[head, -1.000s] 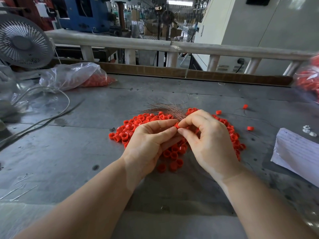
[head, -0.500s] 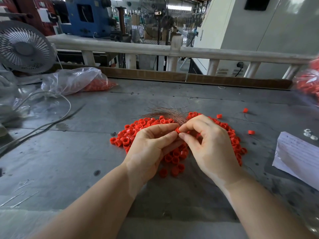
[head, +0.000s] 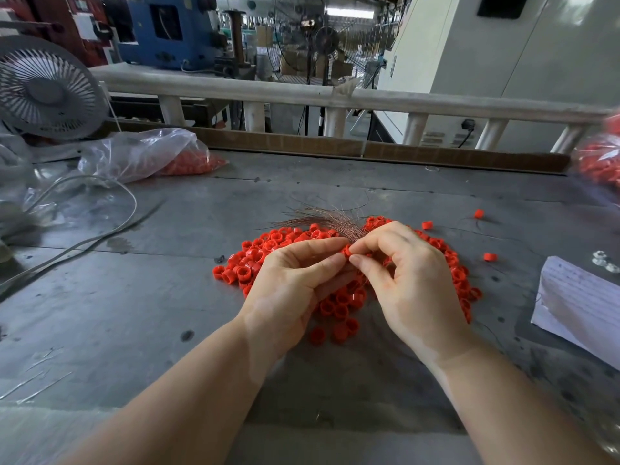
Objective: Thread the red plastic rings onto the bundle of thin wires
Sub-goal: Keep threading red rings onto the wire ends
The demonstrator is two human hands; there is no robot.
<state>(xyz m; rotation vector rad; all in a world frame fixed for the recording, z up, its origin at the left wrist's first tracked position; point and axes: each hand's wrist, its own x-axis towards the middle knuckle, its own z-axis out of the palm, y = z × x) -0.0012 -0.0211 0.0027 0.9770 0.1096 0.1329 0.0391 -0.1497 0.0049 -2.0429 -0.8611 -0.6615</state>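
Observation:
A heap of red plastic rings lies on the grey metal table, spreading under and around both hands. A bundle of thin coppery wires fans out away from me from between my fingertips. My left hand pinches the bundle near its gathered end. My right hand holds one red ring between thumb and forefinger right at that end, touching the left fingertips. How far the ring sits on the wires is hidden by my fingers.
Stray rings lie to the right, next to a sheet of paper. A clear bag of red rings and a fan stand at the back left, with a cable trailing across. Another bag of rings is at the far right. A rail borders the back.
Both hands have stayed together over the heap, with only small finger shifts around the ring at the bundle's end. The view has tilted slightly.

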